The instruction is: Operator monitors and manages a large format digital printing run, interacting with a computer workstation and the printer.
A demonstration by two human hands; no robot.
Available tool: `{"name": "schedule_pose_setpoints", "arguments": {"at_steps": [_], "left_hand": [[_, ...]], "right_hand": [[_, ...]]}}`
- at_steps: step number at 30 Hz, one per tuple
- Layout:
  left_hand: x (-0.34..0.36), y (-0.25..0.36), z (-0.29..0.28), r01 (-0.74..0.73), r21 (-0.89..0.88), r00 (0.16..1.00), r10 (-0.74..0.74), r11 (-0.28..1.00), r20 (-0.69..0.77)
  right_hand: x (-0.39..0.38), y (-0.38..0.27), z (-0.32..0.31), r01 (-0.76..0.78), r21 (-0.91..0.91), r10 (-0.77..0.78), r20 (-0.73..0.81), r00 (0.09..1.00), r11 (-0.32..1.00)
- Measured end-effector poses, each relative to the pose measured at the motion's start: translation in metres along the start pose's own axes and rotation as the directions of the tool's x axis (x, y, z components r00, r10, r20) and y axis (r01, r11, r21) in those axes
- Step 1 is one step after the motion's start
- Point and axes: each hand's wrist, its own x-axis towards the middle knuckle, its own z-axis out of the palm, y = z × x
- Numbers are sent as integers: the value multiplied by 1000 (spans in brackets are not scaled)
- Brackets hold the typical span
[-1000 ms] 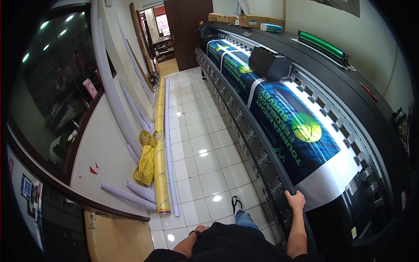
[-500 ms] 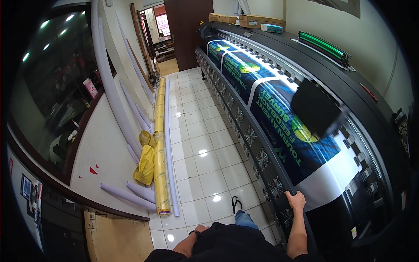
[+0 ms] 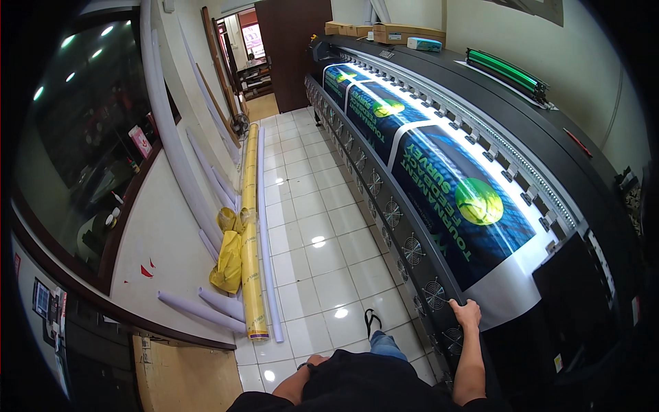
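My right hand (image 3: 467, 314) rests on the front fan rail (image 3: 419, 264) of a large-format printer, its fingers curled over the top edge. Beside it, a glossy printed banner sheet (image 3: 429, 182) lies over the printer's sloping front, with dark blue panels, green lettering and yellow-green balls. The sheet's near end is blank white. A black print carriage (image 3: 576, 288) sits at the near right end of the printer. Close against my dark shirt is my left hand (image 3: 316, 360), its fingers mostly hidden, so what it holds cannot be seen.
Left of the tiled aisle (image 3: 309, 226), a long yellow-wrapped roll (image 3: 252, 240) and a thin white tube (image 3: 269, 240) lie on the floor. Yellow crumpled wrapping (image 3: 227, 264) and several pale tubes rest by the wall. Cardboard boxes (image 3: 410, 34) and a green-black cartridge unit (image 3: 504, 72) top the printer.
The print carriage has moved toward the near right end, uncovering the large ball on the sheet. My hands stay nearly where they were.
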Motion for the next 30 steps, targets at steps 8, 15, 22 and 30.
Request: {"name": "schedule_pose_setpoints", "arguments": {"at_steps": [8, 15, 22, 30], "left_hand": [[48, -60, 27, -270, 276, 961, 274, 923, 21], [21, -32, 13, 64, 8, 998, -64, 998, -12], [22, -37, 18, 109, 2, 994, -109, 994, 3], [46, -56, 40, 63, -16, 997, -63, 998, 41]], "right_hand": [[-3, -14, 1, 41, -8, -41, 39, 998, 999], [-1, -7, 5, 35, -26, -35, 1, 999, 999], [5, -2, 15, 49, -37, -49, -2, 999, 998], [7, -5, 13, 75, -30, -77, -51, 996, 997]]}}
